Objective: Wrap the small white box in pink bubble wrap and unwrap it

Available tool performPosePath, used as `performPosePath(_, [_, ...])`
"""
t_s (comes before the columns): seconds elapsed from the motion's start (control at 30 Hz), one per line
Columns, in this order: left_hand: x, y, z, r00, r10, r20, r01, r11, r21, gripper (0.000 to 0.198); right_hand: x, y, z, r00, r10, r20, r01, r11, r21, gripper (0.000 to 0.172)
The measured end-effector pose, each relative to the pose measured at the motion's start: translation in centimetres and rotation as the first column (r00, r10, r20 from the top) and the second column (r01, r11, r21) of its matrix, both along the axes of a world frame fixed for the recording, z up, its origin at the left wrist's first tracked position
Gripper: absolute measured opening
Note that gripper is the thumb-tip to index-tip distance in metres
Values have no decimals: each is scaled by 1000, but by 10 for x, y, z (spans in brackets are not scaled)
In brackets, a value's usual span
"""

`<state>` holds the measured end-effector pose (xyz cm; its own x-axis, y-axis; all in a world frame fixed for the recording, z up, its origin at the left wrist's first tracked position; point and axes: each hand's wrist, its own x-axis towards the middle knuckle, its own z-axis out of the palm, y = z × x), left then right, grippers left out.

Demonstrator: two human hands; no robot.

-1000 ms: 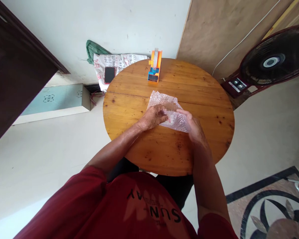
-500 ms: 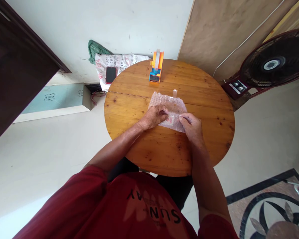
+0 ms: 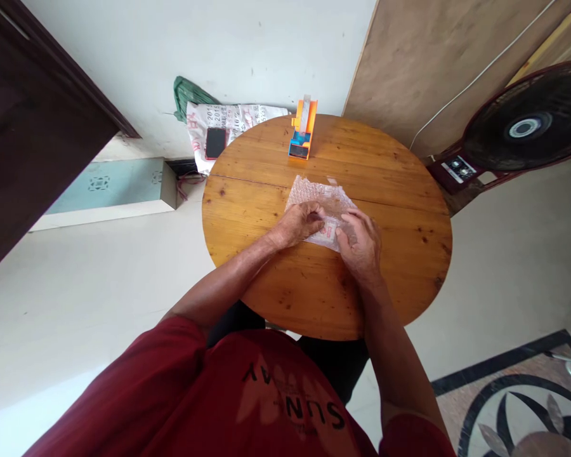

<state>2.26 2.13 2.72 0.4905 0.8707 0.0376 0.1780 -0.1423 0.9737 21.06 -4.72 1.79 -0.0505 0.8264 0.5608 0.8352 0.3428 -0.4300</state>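
Three quick ones, going left to right: what's sitting beyond the left edge of the round wooden table [image 3: 404, 260]?

A green bag [image 3: 189, 95] is leaning by the wall, and a dark-screened phone [image 3: 216, 143] is lying on a white printed sheet [image 3: 261, 114], just beside the tabletop.

Cool, and what are the hands doing?

Left hand [image 3: 301, 223] is resting on the left side of some clear bubble wrap [image 3: 309, 190], which is lying flat-ish on the table, around its middle. Thumb and forefinger are curling toward each other, with a small gap showing between them. They're touching the film, but I can't tell if they're actually pinching any.

Anything behind that?

Yeah, an orange and blue tape dispenser [image 3: 304, 130] is standing near the table's far edge, well apart from both hands. Something small and pale with red print [image 3: 330, 230] is showing between the hands, too small to read.

And the right one?

Right hand [image 3: 363, 244] is spreading over the wrap's right side, fingers loosely bent, thumb sitting clearly apart from the forefinger. It's touching the plastic rather than clenching it. Farther right, a big dark fan [image 3: 526, 127] is standing well clear of the table.
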Motion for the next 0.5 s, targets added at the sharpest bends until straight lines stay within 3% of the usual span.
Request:
performPosePath(0.1, [0, 0, 0, 1000, -4, -11, 4, 1000, 22, 7, -6, -4, 6, 987, -48, 150, 40, 997, 60, 15])
performPosePath(0.23, [0, 0, -1, 1000, 7, -31, -7, 1000, 28, 9, -11, -9, 11, 973, -89, 212, 57, 986, 154, 18])
performPosePath(0.5, [0, 0, -1, 1000, -1, 2, 1, 999, 36, 6, -11, -8, 15, 954, -7, 300, -5, 999, 40, 18])
